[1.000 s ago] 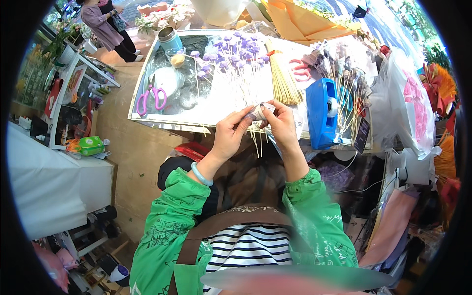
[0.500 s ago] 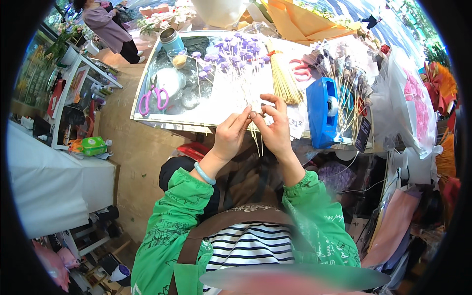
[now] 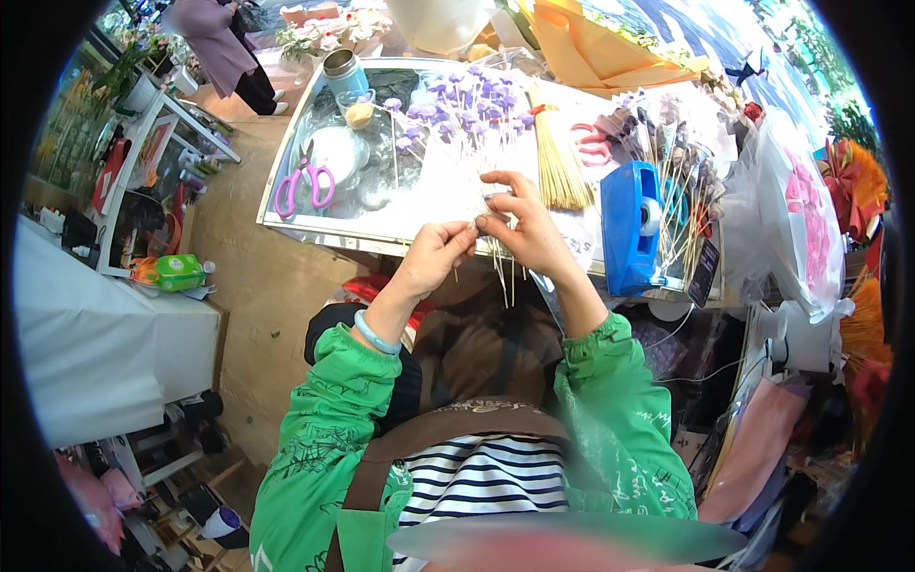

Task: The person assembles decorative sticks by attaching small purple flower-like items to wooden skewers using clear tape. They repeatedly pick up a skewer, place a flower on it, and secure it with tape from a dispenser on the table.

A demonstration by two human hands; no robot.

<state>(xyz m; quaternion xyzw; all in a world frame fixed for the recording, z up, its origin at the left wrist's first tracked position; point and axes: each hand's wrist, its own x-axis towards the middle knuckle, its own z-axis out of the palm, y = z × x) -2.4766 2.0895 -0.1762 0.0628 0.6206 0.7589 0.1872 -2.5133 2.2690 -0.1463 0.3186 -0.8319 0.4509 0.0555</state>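
Observation:
Over the near edge of the table, my left hand (image 3: 437, 259) and my right hand (image 3: 526, 229) meet at the fingertips. Both are closed in a pinch around something small that the fingers hide. Several thin pale stems (image 3: 505, 278) poke out below the hands, and I cannot make out which of them the fingers grip. Just beyond lie small purple flowers (image 3: 469, 107) on thin stems, spread over white paper. To their right is a bundle of straw-coloured sticks (image 3: 562, 162) bound with a red tie.
Purple-handled scissors (image 3: 305, 183) and an open flask (image 3: 343, 71) lie left of the flowers. On the right stand a blue tape dispenser (image 3: 624, 229), red-handled scissors (image 3: 593, 143) and a wrapped pink bouquet (image 3: 808, 205). A person (image 3: 229, 48) stands at the far left.
My left hand has dropped slightly and shifted left, its fingers more curled. My right hand stays close by, fingertips still meeting the left's. The view has tilted a little.

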